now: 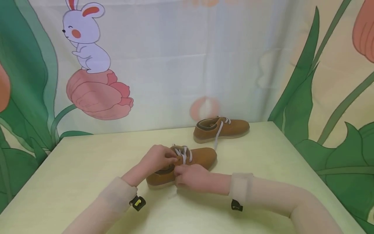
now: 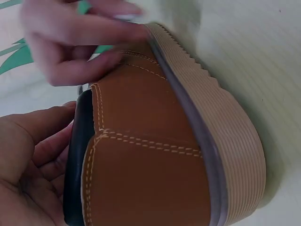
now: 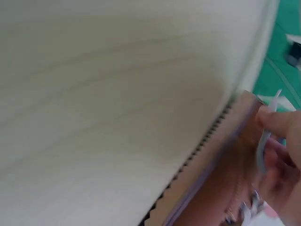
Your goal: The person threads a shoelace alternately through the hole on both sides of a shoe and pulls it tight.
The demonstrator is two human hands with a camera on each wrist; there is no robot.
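Note:
A brown leather shoe (image 1: 205, 156) with white laces stands on the table, toe pointing right. My left hand (image 1: 159, 157) reaches over its opening and grips the edge of the eyelet flap; its fingertips are partly hidden behind the collar in the left wrist view. On the near side of the shoe, my right hand (image 1: 193, 178) pinches a white shoelace (image 3: 262, 153), whose tip sticks out above the fingers in the right wrist view. The right hand looks blurred in the left wrist view. Crossed lacing (image 1: 184, 155) runs over the front of the shoe.
A second brown shoe (image 1: 238, 129) stands near the table's back edge, its white lace hanging down over the side onto the table. The pale table (image 1: 96, 162) meets a printed curtain (image 1: 163, 65) behind it.

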